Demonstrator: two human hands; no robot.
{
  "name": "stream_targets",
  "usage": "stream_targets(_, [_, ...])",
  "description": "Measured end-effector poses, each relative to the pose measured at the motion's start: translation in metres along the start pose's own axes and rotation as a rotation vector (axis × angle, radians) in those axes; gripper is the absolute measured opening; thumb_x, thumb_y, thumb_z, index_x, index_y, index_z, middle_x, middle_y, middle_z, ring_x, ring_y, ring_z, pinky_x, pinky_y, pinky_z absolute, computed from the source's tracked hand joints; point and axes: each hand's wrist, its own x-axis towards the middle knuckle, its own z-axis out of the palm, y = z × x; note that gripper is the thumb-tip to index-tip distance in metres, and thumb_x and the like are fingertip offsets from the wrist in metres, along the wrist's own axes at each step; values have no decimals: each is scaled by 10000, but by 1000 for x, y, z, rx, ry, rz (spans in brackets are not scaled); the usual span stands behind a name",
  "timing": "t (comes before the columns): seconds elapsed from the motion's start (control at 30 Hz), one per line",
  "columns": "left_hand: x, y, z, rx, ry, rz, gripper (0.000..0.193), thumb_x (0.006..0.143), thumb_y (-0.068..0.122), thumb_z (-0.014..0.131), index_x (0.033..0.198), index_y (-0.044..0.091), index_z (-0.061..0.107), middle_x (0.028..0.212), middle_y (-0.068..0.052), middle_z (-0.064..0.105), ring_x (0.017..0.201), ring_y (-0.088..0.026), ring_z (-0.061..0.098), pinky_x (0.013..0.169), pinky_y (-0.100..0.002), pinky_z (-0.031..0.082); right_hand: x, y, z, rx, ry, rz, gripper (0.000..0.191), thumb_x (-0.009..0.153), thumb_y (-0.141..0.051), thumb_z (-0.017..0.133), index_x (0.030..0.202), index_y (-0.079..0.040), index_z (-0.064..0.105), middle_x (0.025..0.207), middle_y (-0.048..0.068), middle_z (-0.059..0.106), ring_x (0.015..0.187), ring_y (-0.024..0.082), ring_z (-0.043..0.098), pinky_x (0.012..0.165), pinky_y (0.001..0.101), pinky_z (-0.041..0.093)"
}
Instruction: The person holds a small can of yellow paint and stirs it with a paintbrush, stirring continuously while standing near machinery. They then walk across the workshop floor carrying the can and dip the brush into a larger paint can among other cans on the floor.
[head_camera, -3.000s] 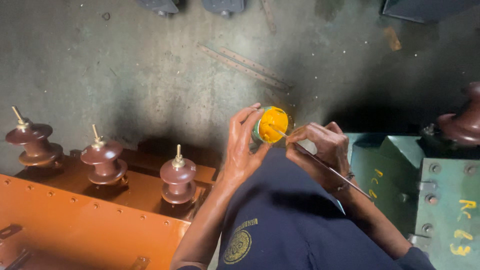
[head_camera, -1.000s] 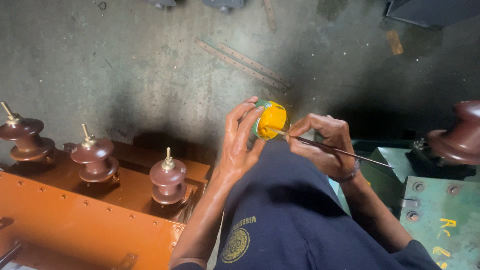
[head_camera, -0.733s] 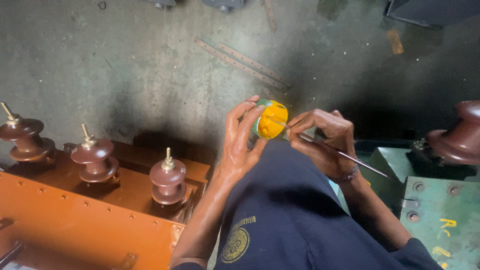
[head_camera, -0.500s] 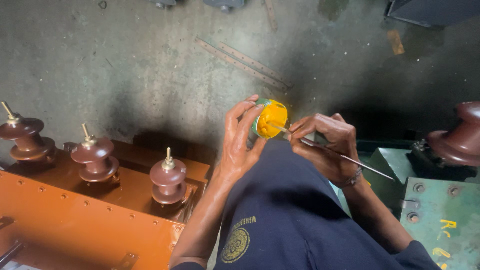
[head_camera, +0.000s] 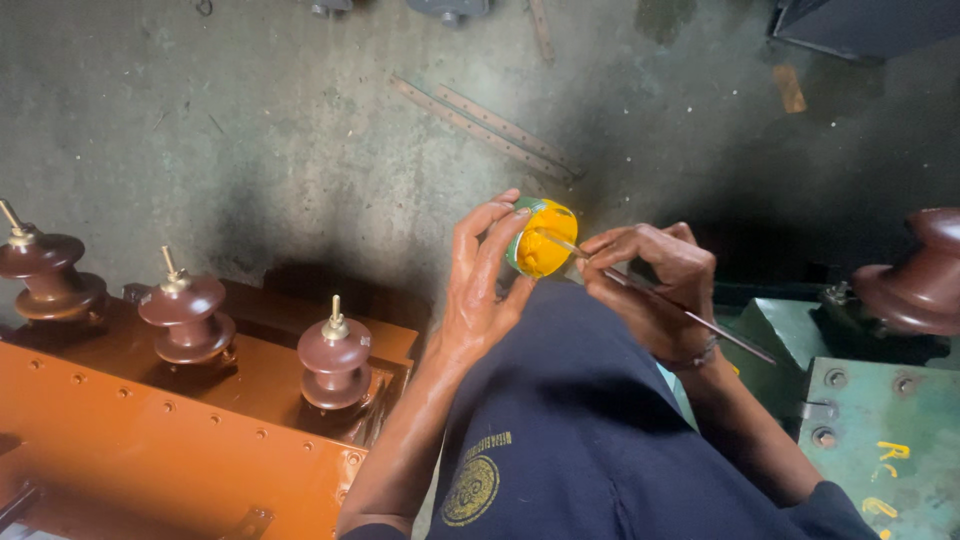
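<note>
My left hand (head_camera: 480, 285) grips a small green tin (head_camera: 538, 240) full of yellow paint, tilted so its open mouth faces me. My right hand (head_camera: 650, 275) pinches a thin metal-handled brush (head_camera: 690, 315) whose tip dips into the yellow paint. The brush handle slants down to the right past my wrist. Both hands are raised above my knee, which is covered in dark blue cloth (head_camera: 590, 420) with a yellow round emblem.
At lower left stands an orange-brown metal tank (head_camera: 150, 440) with three brown ribbed insulators (head_camera: 335, 355) topped by brass studs. At right is a green bolted tank lid (head_camera: 880, 430) with yellow painted marks and a large brown insulator (head_camera: 915, 275). Metal strips (head_camera: 485, 125) lie on the concrete floor.
The hands stay together at the tin. The brush handle has tilted a little lower to the right while its tip stays in the paint. The view has shifted slightly.
</note>
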Motion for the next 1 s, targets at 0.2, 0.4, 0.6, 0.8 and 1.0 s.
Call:
stream_targets(0.2, [1,0,-1,33,0,-7,811,723,-130,814,1438,87,500,1499,-172,453,1456,-375,496,1203,-452,470,-5,-1,-4,-13,-87,8,148,735,-111,823,827,-130,708,973,10,784,967,134,751,866,299,396])
stream_targets(0.4, [2,3,2,14,-11,-17,799,753,-146,807,1451,92,501,1507,-160,435,1475,-370,493,1227,-441,475,-4,3,-4,-10,-47,-22,137,734,-108,817,815,-133,709,970,17,780,957,143,745,883,296,395])
stream_targets(0.6, [3,5,3,15,-10,-32,796,737,-130,820,1435,81,501,1507,-173,429,1460,-383,482,1203,-452,469,-13,14,-3,105,54,42,164,807,34,824,840,-50,686,942,69,774,861,127,734,814,272,512])
stream_targets(0.8, [3,8,7,0,-16,-13,790,743,-144,795,1443,78,504,1496,-164,427,1474,-380,483,1219,-454,470,-19,30,3,607,74,189,139,929,76,758,948,13,636,967,139,738,935,123,712,812,262,594])
stream_targets(1.0, [2,7,7,-2,-14,10,784,744,-151,788,1442,65,505,1480,-156,430,1478,-375,484,1233,-460,466,-19,31,9,526,54,296,152,904,80,762,893,3,632,947,121,760,788,99,683,665,244,571])
